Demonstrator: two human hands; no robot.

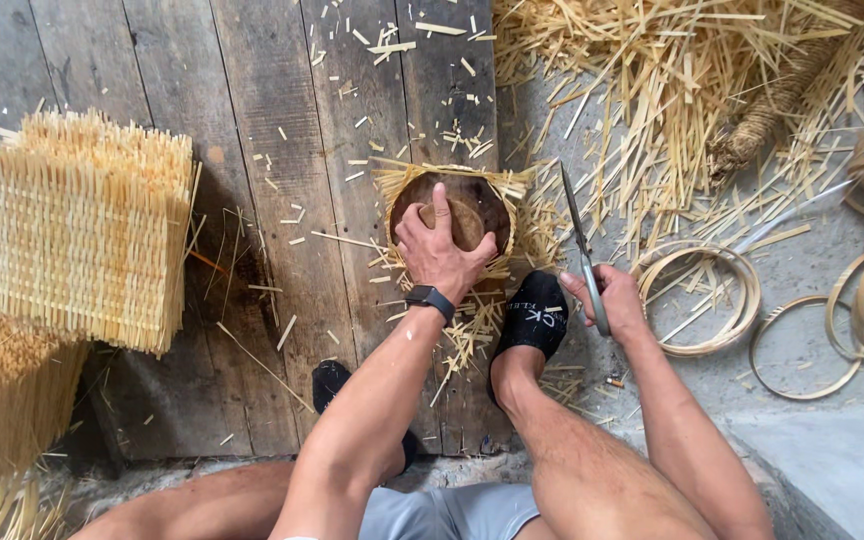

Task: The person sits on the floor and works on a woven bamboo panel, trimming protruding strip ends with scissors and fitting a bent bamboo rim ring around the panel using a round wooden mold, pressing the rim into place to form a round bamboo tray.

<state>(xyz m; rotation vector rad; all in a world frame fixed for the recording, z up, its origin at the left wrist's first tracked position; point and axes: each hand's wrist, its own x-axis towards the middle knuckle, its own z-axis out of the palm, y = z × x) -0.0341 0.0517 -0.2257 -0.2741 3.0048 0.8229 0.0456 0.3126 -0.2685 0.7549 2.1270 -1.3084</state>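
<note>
A basket [452, 215] on its mould is pressed down by the left hand [439, 255], its grip narrow over the top; shears [582, 250] are held shut-fisted in the right hand [617, 305]; trimming of the splint ends seems in hand, and the blades would need bringing level with the rim.

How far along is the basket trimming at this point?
Done: cut strip ends litter the wooden board, and woven pieces are stacked at the side. In hand: left hand presses the round mould in the small basket; right hand holds scissors. Left: strips protruding around its rim.
</note>
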